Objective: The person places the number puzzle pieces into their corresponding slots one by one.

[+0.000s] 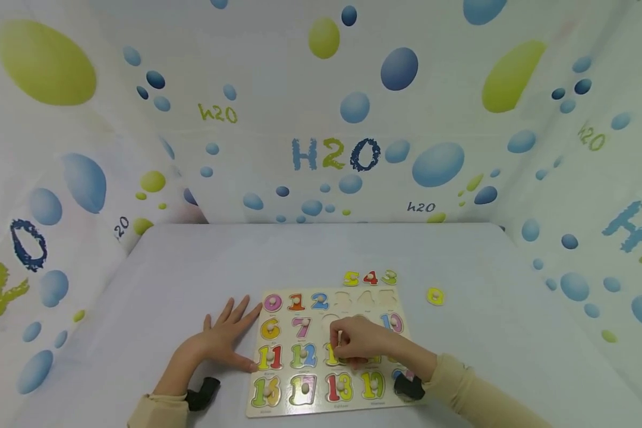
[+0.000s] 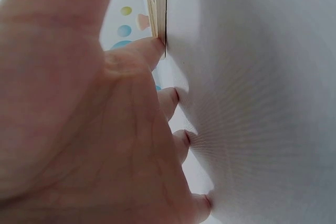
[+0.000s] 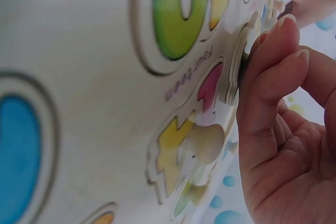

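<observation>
A wooden number puzzle board (image 1: pixel 299 411) lies on the table, its number pieces fitted with small knobs. My left hand (image 1: pixel 222 340) is spread beside its left edge. In the left wrist view, the thumb (image 2: pixel 142 50) touches the board's side and the other fingertips rest on the cloth. Above the third row, my right hand (image 1: pixel 361 337) pinches a puzzle piece (image 3: pixel 231 72), seen nearly edge-on in the right wrist view; its number is hidden. Near those fingers sits a yellow piece (image 3: pixel 170 153) with a round knob.
Loose pieces, a yellow 5 (image 1: pixel 351 278), a red 4 (image 1: pixel 371 277) and a green 3 (image 1: pixel 390 277), lie behind the board. Another yellow piece (image 1: pixel 435 296) is off to the right. Recesses in the top row's right part are bare. Patterned curtains (image 1: pixel 257 119) enclose the table.
</observation>
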